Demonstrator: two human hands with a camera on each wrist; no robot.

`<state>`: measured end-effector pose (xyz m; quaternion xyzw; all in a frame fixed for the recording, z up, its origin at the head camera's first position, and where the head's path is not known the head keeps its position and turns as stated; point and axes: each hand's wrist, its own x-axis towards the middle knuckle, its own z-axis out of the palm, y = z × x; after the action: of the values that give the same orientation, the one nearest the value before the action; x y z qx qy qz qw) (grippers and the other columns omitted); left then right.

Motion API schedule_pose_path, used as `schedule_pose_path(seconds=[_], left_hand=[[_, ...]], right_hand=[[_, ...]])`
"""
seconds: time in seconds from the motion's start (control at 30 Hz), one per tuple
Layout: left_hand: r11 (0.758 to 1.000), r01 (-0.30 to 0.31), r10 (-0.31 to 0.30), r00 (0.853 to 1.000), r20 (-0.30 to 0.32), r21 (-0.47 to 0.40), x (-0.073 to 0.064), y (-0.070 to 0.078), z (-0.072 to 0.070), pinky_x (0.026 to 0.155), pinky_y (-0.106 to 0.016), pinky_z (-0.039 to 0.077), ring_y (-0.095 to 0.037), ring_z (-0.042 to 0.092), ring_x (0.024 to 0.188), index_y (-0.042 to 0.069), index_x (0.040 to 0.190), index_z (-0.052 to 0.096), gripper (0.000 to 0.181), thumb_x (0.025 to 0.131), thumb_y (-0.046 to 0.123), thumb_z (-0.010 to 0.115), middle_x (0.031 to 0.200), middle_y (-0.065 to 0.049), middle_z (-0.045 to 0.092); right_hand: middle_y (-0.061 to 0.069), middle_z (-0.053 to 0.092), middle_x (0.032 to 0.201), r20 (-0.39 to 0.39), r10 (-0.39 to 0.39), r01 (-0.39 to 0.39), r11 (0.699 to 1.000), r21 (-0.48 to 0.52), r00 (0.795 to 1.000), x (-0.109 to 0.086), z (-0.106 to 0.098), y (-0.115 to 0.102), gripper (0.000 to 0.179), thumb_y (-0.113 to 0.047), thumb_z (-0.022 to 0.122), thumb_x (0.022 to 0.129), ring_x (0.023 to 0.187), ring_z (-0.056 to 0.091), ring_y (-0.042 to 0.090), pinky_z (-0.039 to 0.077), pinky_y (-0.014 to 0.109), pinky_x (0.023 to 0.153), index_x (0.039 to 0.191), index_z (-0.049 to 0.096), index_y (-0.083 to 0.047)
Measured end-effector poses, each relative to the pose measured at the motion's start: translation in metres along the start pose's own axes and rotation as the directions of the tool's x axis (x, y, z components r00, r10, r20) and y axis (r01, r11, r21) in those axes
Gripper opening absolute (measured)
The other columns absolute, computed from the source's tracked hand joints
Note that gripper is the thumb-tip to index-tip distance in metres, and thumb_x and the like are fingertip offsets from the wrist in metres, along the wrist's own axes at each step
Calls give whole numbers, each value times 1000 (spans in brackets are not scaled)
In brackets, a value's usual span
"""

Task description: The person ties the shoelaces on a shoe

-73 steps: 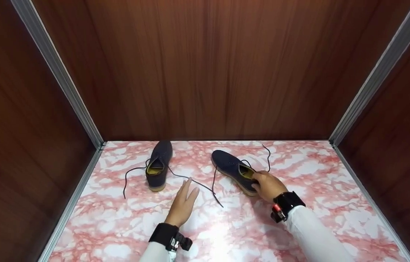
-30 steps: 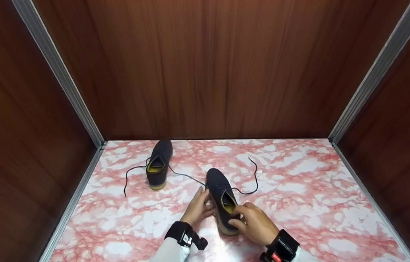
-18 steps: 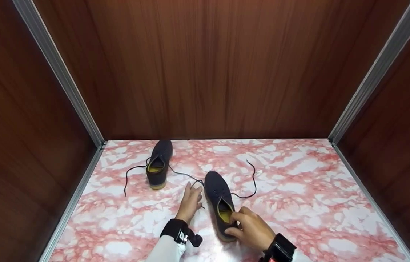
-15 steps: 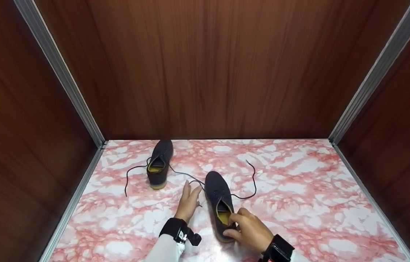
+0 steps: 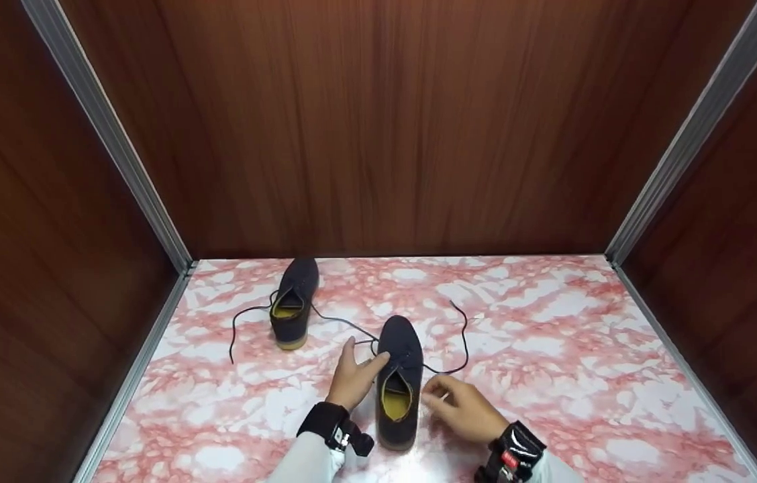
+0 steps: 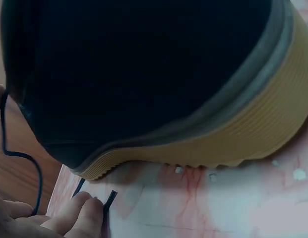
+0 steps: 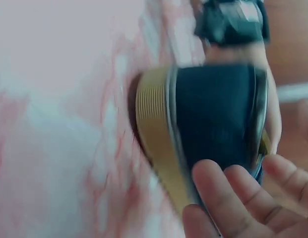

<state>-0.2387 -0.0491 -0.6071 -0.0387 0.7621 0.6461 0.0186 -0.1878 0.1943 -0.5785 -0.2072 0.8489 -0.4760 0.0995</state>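
Note:
Two dark navy lace-up shoes with tan soles and yellow insides stand upright on the table, laces undone. The nearer shoe (image 5: 400,342) sits between my hands, toe pointing away. My left hand (image 5: 350,382) is at its left side, with the thumb laid on the upper near the eyelets. A loose lace (image 6: 32,168) passes by its fingers in the left wrist view, the lace tip poking out beside them. My right hand (image 5: 466,409) is just right of the shoe's heel, fingers loosely bent and holding nothing. The right wrist view shows these fingers in front of the shoe's side (image 7: 213,114).
The other shoe (image 5: 292,308) stands at the back left, one lace trailing left and one reaching toward the nearer shoe. A loose lace (image 5: 464,335) lies right of the nearer shoe. Dark wood panels (image 5: 378,134) enclose the red-and-white marbled table (image 5: 553,376).
The nearer shoe came left and toward me from the right and turned straight. My right hand has let go of its heel. My left hand's thumb has moved onto the shoe's upper.

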Motion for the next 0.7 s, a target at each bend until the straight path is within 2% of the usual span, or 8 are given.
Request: schedule_pose_path(seconds=[0.07,0.2,0.23,0.3,0.4,0.5,0.6,0.7], left_hand=[[999,-7,8,1000,-16,41,-1,0,0,121,-54,41,-45,55,140,-6,162,19,102,92,43,75,166,-34,27],[996,3,0,1000,-30,93,-4,-1,0,126,-56,31,-45,39,151,-6,161,24,100,92,47,74,166,-32,31],[996,11,-10,1000,-21,89,-5,0,-1,127,-57,30,-46,35,154,-6,161,24,100,92,48,73,166,-31,31],[997,22,-23,1000,5,76,-7,0,-2,126,-57,31,-46,34,154,-5,162,23,101,92,49,73,166,-31,30],[997,33,-37,998,49,75,-11,2,-5,126,-58,32,-46,33,154,-2,163,21,107,90,52,76,167,-31,29],[995,15,-23,996,83,101,-13,2,-6,126,-58,30,-46,35,153,-2,164,18,115,84,50,83,168,-31,27],[992,-7,-4,996,90,130,-14,2,-5,126,-57,32,-46,43,148,-3,164,17,122,78,46,89,167,-32,27],[984,-14,4,999,54,178,-14,2,-2,124,-56,34,-45,46,146,-4,163,18,124,76,46,90,166,-32,29]], right_hand=[[13,73,96,-30,105,-102,992,67,994,7,-7,10,31,-33,58,108,76,74,28,60,34,68,107,66,-3],[19,76,91,-46,271,-259,949,179,961,19,-18,27,46,-35,51,110,73,74,24,62,37,68,104,66,8],[20,76,90,-42,304,-289,934,209,952,21,-20,30,49,-36,50,110,71,74,23,63,37,67,105,66,9],[19,76,88,-34,357,-336,904,263,934,25,-23,34,52,-38,50,110,68,73,19,63,36,65,105,67,11],[14,75,82,-30,402,-377,879,293,915,29,-26,36,56,-40,49,110,64,70,16,62,35,62,101,68,12],[8,72,73,-61,431,-409,886,221,900,35,-29,39,56,-41,51,109,59,67,15,61,33,58,93,71,9],[4,68,63,-145,435,-434,900,39,889,40,-34,40,56,-44,56,106,53,64,13,57,30,54,79,73,2],[2,64,58,-248,417,-461,874,-153,874,46,-39,42,53,-47,63,101,53,60,14,49,29,53,67,68,-6]])
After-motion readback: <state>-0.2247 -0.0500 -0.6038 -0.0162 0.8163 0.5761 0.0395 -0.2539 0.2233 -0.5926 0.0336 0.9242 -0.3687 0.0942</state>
